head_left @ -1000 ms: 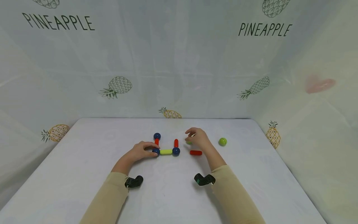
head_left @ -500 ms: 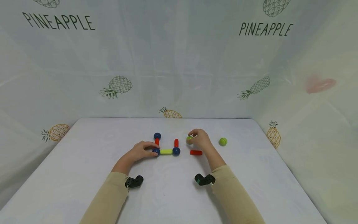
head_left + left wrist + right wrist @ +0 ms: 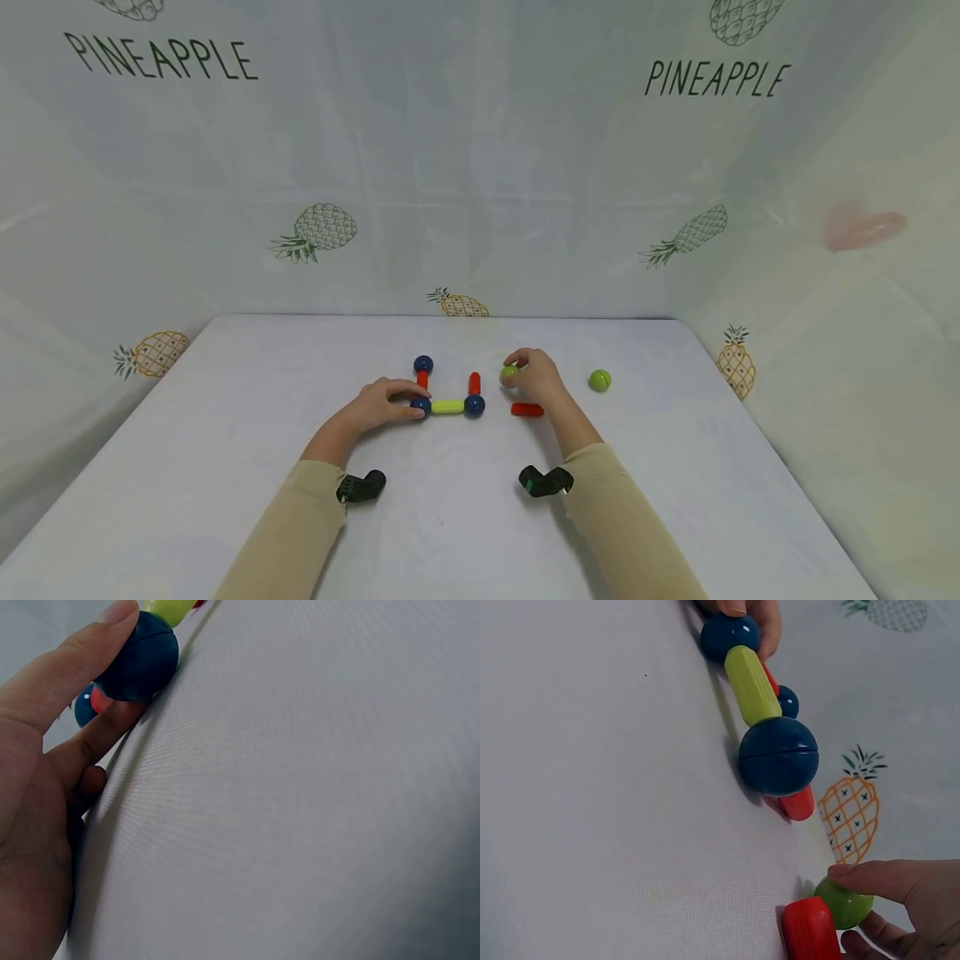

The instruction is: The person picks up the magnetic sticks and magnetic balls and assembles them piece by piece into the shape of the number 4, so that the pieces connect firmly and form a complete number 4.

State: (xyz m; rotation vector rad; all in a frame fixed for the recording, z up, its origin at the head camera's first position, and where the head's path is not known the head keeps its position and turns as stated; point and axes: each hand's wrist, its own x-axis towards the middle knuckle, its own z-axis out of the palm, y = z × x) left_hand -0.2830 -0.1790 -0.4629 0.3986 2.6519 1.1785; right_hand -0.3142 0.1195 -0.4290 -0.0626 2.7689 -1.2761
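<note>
My left hand grips the near left blue ball between thumb and fingers. From that ball a yellow-green rod runs right to a second blue ball. A red rod points away from the second ball, its far end bare. Another red rod joins the gripped ball to a far blue ball. My right hand pinches a green ball between thumb and fingers, right of the joined pieces. A loose red rod lies on the near side of that hand.
Another green ball sits on the white table, to the right of my right hand. A pale curtain printed with pineapples hangs behind the table's back edge.
My right hand has shifted slightly to the right and nearer, and the green ball between its fingers shows more. My left hand and the joined pieces hold their place.
</note>
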